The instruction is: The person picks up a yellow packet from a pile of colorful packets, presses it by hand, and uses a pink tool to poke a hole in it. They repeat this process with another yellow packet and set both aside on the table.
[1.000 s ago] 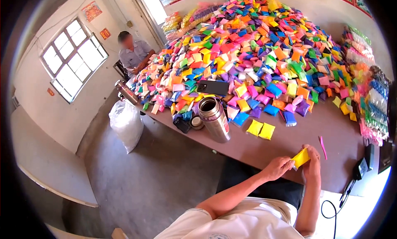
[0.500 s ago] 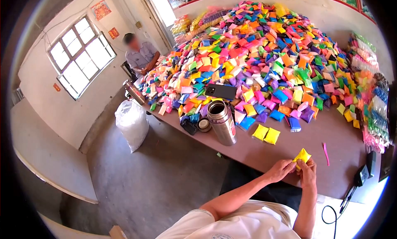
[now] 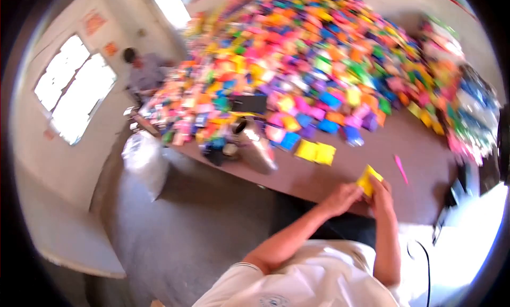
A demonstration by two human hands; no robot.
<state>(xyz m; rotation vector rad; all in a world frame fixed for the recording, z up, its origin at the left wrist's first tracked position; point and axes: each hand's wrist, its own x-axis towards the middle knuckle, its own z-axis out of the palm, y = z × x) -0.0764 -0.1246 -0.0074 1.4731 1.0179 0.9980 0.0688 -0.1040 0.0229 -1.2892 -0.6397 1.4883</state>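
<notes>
A small yellow packet (image 3: 367, 180) is held up over the near edge of the table, pinched between both hands. My left hand (image 3: 342, 198) grips its left lower side, and my right hand (image 3: 380, 194) has fingers closed on its right side. The packet's contents cannot be made out through the blur. Two more yellow packets (image 3: 315, 152) lie side by side on the table, beyond my hands and to the left. A thin pink strip (image 3: 401, 169) rests to the right of my hands.
A large heap of colourful packets (image 3: 297, 57) covers the far table (image 3: 297, 180). A steel flask (image 3: 255, 150) stands near the left edge, by a black phone (image 3: 248, 104). At right are a black adapter (image 3: 456, 192) and bagged bundles (image 3: 470, 105). A person (image 3: 146, 73) sits beyond a white sack (image 3: 143, 161).
The whole view has shifted and blurred with head movement, so things appear further left and higher. Both hands still hold the yellow packet, which appears tilted differently.
</notes>
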